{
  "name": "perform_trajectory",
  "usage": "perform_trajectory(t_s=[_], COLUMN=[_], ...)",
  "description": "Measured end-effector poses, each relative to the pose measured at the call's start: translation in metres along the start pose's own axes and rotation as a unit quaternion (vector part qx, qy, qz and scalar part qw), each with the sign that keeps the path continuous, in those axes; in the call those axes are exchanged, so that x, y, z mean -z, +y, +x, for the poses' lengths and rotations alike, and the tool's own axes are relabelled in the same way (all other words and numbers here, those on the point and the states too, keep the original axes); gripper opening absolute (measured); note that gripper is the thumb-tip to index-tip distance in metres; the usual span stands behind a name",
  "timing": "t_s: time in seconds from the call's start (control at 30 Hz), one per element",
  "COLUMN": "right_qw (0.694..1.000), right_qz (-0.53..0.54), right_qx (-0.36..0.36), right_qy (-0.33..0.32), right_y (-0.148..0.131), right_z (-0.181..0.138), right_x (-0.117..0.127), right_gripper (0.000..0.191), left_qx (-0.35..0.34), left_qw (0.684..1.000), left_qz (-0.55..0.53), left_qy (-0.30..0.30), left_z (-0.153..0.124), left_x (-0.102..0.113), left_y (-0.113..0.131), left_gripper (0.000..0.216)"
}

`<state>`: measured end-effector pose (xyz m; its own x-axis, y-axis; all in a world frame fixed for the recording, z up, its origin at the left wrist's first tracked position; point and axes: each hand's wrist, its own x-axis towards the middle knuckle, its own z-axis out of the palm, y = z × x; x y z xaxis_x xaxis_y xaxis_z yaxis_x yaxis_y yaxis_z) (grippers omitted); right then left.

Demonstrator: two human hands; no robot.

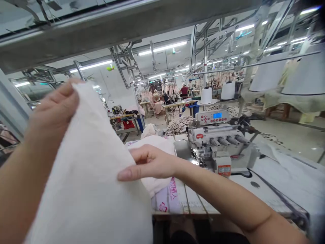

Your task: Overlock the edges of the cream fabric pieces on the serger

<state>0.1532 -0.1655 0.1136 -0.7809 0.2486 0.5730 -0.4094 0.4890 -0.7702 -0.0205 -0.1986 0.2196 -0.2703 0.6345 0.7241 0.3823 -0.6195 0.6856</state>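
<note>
A piece of white fabric [96, 162] hangs in front of me, its top corner raised high at the left. My left hand [56, 105] is closed on that corner, a little blurred. Midway down the fabric's right edge, my right hand [147, 162] pinches the cloth, thumb on the near side and fingers mostly behind it. More white fabric [162, 145] lies on the sewing table beyond my right hand, over a plastic bag [165, 200] with pink print. To the right stands an overlock sewing machine [215, 142], which neither hand touches.
White thread cones [206, 96] stand behind the machine, with larger cones [269, 73] at upper right. Spotted fabric [179, 125] is heaped behind the table. A metal beam [127, 23] crosses overhead. Other sewing stations and a person in red [184, 90] are farther back.
</note>
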Motion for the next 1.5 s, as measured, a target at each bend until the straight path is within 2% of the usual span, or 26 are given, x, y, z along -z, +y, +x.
perform_trajectory(t_s=[0.03,0.1,0.13,0.2,0.3,0.5,0.67,0.77,0.83,1.0,1.17,1.23,1.37,1.5], right_qw=[0.999,0.999,0.999,0.992,0.981,0.969,0.954,0.947,0.943,0.94,0.943,0.94,0.922,0.918], right_qz=[0.015,-0.008,-0.041,-0.113,-0.157,-0.171,-0.209,-0.205,-0.207,-0.222,-0.212,-0.209,-0.182,-0.16], right_qx=[-0.027,-0.04,-0.028,0.003,0.024,0.036,-0.043,-0.07,-0.077,-0.102,-0.141,-0.122,-0.069,-0.055], right_qy=[-0.021,-0.013,0.008,0.06,0.114,0.174,0.212,0.238,0.249,0.236,0.215,0.241,0.336,0.358], right_y=[0.001,0.004,0.006,0.008,0.012,0.015,0.021,0.023,0.024,0.03,0.039,0.043,0.055,0.061], right_z=[-0.006,-0.017,-0.021,-0.028,-0.035,-0.056,-0.077,-0.084,-0.087,-0.095,-0.087,-0.078,-0.059,-0.053], right_x=[0.001,0.003,0.005,0.008,0.01,0.006,0.01,0.013,0.015,0.027,0.026,0.018,0.003,0.002], right_gripper=[0.015,0.012,0.011,0.02,0.032,0.028,0.036,0.03,0.028,0.028,0.02,0.025,0.023,0.026], left_qx=[0.021,0.071,0.095,0.126,0.122,0.102,0.111,0.116,0.13,0.181,0.131,0.119,0.108,0.1], left_qw=[0.999,0.987,0.98,0.967,0.956,0.963,0.969,0.972,0.966,0.93,0.927,0.921,0.906,0.91], left_qz=[-0.025,-0.082,-0.106,-0.122,-0.11,-0.068,-0.084,-0.078,-0.079,-0.071,-0.001,0.017,0.02,0.017], left_qy=[-0.043,-0.118,-0.141,-0.183,-0.242,-0.241,-0.206,-0.19,-0.209,-0.312,-0.351,-0.371,-0.408,-0.402], left_z=[-0.002,-0.005,-0.005,-0.005,-0.006,-0.013,-0.018,-0.02,-0.02,-0.018,-0.033,-0.042,-0.054,-0.058], left_x=[-0.004,-0.011,-0.014,-0.021,-0.029,-0.037,-0.04,-0.04,-0.038,-0.025,-0.03,-0.037,-0.045,-0.041], left_y=[-0.006,-0.023,-0.032,-0.046,-0.057,-0.058,-0.063,-0.071,-0.079,-0.099,-0.107,-0.107,-0.108,-0.11], left_gripper=[0.038,0.044,0.047,0.048,0.041,0.038,0.043,0.045,0.042,0.034,0.027,0.028,0.03,0.029])
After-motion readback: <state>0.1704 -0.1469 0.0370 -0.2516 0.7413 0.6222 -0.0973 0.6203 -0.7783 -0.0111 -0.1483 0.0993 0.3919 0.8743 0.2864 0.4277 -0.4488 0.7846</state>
